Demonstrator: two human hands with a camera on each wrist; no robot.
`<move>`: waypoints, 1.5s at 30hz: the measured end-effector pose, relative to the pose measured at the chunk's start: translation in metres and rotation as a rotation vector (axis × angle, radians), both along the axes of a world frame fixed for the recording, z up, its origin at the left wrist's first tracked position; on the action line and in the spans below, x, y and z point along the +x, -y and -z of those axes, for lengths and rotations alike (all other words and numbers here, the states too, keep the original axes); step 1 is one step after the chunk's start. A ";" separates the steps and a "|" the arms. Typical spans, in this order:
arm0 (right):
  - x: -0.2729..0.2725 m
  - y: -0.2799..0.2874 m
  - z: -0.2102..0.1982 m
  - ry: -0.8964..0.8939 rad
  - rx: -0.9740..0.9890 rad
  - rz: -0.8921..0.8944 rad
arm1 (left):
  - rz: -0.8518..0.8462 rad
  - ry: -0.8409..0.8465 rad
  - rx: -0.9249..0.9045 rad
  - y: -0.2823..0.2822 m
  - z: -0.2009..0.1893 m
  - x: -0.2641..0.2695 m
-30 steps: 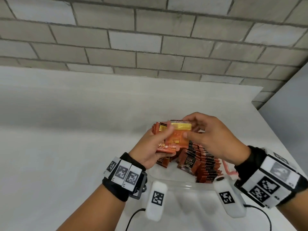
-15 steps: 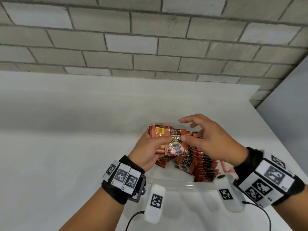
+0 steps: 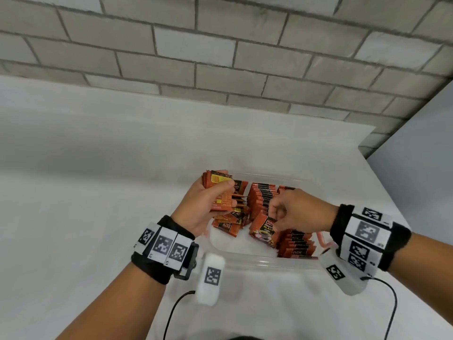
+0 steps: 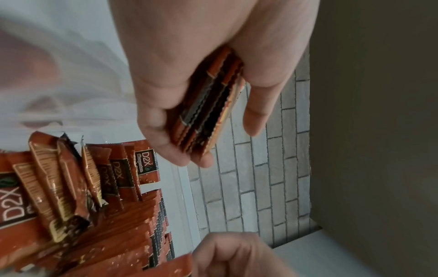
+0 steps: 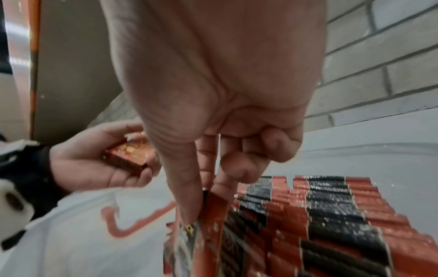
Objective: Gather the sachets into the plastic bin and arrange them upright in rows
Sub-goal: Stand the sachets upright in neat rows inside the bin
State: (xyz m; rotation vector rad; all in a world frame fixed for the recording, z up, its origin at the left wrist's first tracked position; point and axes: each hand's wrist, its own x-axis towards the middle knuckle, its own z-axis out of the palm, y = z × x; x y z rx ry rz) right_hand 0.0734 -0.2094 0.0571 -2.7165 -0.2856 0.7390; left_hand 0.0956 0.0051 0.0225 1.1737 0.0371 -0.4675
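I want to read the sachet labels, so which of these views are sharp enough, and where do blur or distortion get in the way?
Head view: fairly sharp; print is readable on the sachet pinched by the right hand, though the brick courses bow from the wide lens. Left wrist view: the left hand and its stack are soft, the upper-left corner smeared. Right wrist view: motion blur, glare speckles on the upright rows.

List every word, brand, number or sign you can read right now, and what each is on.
"D2X": the sachet that the right hand pinches.
"BLAC", cut off by the fingers: same sachet, under the brand.
"D2X", upside down: a loose sachet in the bin.
Barcode and small print on the stack in the left hand: too blurred.
Square black-and-white markers on the wristbands: no words.
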 end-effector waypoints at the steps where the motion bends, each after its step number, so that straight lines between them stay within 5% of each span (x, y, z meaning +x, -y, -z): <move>1: 0.001 -0.002 0.004 -0.018 -0.029 -0.012 | -0.001 -0.002 -0.012 0.000 0.001 0.000; 14: 0.000 -0.010 0.025 0.071 -0.324 -0.214 | 0.002 -0.013 -0.061 -0.003 0.004 0.001; 31: -0.001 -0.008 0.026 0.110 -0.325 -0.221 | -0.004 -0.017 -0.042 -0.002 0.005 0.000; 37: 0.004 0.000 0.010 0.157 -0.192 -0.093 | -0.025 -0.051 -0.065 -0.003 0.005 0.000; 45: 0.005 0.011 -0.026 0.317 0.288 0.181 | 0.119 -0.010 -0.062 0.005 -0.002 -0.005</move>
